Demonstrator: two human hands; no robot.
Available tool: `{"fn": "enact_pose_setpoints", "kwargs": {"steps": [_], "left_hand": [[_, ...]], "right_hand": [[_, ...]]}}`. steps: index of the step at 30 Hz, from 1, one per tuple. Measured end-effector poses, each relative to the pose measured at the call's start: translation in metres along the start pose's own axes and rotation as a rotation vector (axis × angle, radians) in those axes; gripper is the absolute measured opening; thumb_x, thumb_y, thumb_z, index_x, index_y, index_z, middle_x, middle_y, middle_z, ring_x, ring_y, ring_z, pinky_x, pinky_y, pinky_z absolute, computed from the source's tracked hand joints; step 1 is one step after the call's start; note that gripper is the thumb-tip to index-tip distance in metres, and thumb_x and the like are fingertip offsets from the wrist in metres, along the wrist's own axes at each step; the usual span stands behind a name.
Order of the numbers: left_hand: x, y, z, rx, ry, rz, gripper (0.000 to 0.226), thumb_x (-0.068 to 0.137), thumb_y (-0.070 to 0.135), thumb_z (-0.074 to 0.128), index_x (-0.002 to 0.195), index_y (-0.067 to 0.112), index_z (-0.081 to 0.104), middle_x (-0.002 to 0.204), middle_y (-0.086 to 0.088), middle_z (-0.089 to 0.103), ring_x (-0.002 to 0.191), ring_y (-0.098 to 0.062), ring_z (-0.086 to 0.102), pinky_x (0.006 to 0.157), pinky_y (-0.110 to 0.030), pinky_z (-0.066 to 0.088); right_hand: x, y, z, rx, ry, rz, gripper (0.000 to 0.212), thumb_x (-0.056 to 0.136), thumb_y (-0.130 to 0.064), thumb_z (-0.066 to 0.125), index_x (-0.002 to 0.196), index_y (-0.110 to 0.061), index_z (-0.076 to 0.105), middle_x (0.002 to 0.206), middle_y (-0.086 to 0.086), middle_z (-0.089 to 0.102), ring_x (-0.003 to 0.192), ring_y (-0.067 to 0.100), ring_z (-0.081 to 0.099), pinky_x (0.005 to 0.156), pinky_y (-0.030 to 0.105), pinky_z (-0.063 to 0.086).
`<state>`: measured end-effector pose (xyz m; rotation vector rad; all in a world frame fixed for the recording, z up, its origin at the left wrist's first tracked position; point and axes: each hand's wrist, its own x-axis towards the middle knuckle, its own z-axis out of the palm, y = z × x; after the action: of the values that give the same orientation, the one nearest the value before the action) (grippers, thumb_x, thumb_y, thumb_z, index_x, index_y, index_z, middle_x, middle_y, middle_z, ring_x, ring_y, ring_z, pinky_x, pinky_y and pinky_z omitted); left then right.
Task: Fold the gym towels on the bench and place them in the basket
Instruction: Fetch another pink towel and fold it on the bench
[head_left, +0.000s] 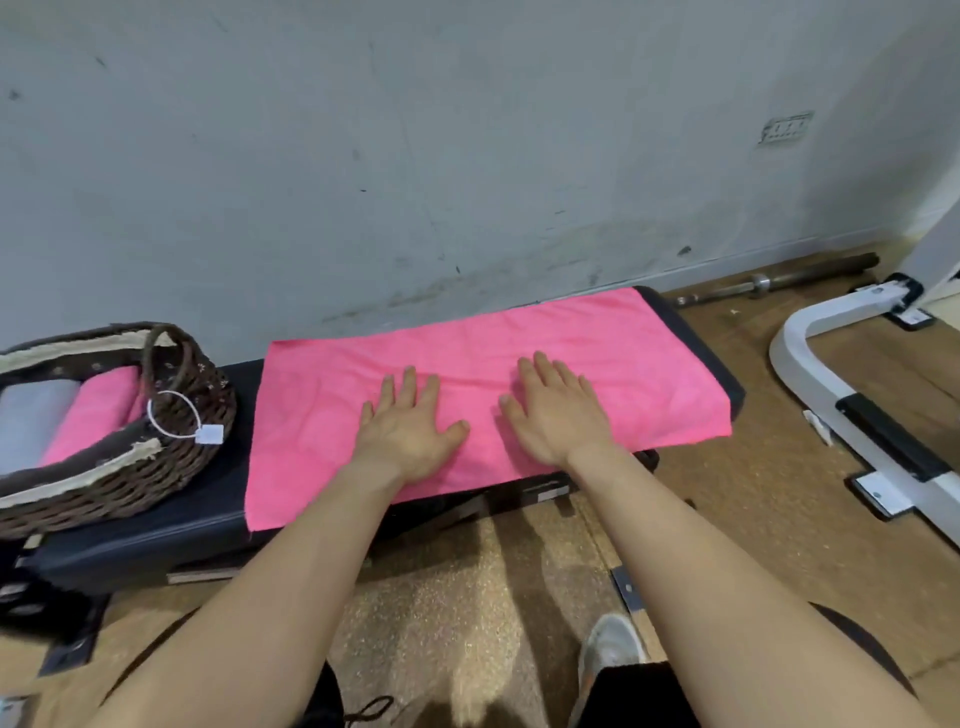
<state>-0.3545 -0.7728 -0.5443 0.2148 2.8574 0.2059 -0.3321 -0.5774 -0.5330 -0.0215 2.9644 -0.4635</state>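
Left hand (410, 428) lies palm down on the pink towel (597, 353), fingers straight and slightly spread, gripping nothing; right hand (553, 410) lies likewise just beside it, flat, fingers extended, holding nothing; both press the cloth near its middle. The towel is spread flat along the dark padded bench (140, 535), its near edge hanging a little over the front of the pad; the right end of the bench shows past the towel. A wicker basket (171, 467) stands on the left end of the bench, just beside the towel; inside it lie a folded pink towel (93, 415) and a folded grey towel (31, 415), side by side; a white tag (209, 434) hangs from the basket handle. A barbell bar (779, 280) lies on the floor by the wall; a white metal frame (810, 384) stands at right.
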Motion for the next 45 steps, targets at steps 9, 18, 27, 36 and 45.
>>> {"fn": "enact_pose_setpoints", "kwargs": {"steps": [9,18,27,36,45], "left_hand": [[-0.079,-0.071,-0.008,0.076,-0.055,-0.070,0.098,0.085,0.068,0.052,0.159,0.026,0.002,0.167,-0.007,-0.004,0.152,-0.037,-0.004,0.123,-0.050,0.012],[-0.091,-0.120,0.006,0.447,0.131,-0.159,0.088,0.075,0.029,0.074,0.143,0.022,0.019,0.146,-0.009,0.026,0.130,-0.038,0.035,0.094,-0.045,0.047],[-0.102,-0.155,-0.016,0.088,0.236,0.013,0.034,0.083,0.021,0.056,0.116,0.028,0.053,0.116,0.006,0.050,0.100,-0.026,0.059,0.071,-0.042,0.052],[-0.092,-0.146,-0.031,-0.705,0.369,-0.052,0.038,0.076,-0.004,0.060,0.083,0.033,0.066,0.080,0.011,0.072,0.073,-0.004,0.066,0.071,-0.018,0.047],[-0.058,-0.104,-0.048,-0.670,0.577,0.014,0.020,0.082,0.014,0.054,0.090,0.031,0.060,0.097,0.010,0.067,0.078,-0.015,0.063,0.080,-0.035,0.051]], "right_hand": [[-0.011,-0.096,0.040,0.019,-0.135,-0.242,0.076,0.100,-0.051,0.038,0.160,-0.015,0.010,0.168,0.009,0.006,0.154,0.030,0.009,0.124,0.049,0.012],[0.000,-0.146,0.052,0.041,-0.165,-0.429,0.064,0.096,-0.041,0.051,0.153,-0.017,0.034,0.159,0.009,0.031,0.144,0.032,0.028,0.119,0.044,0.027],[-0.010,-0.184,0.065,0.273,-0.057,-0.598,0.028,0.084,-0.028,0.059,0.111,-0.022,0.059,0.107,-0.003,0.059,0.101,0.021,0.055,0.084,0.038,0.047],[-0.027,-0.187,0.076,0.654,-0.113,-0.366,0.058,0.074,-0.026,0.073,0.123,-0.024,0.042,0.097,-0.015,0.058,0.086,0.008,0.060,0.081,0.039,0.053],[-0.018,-0.147,0.064,0.716,0.077,-0.160,0.008,0.082,-0.024,0.057,0.087,-0.029,0.054,0.069,-0.007,0.065,0.071,0.016,0.063,0.070,0.047,0.052]]}}
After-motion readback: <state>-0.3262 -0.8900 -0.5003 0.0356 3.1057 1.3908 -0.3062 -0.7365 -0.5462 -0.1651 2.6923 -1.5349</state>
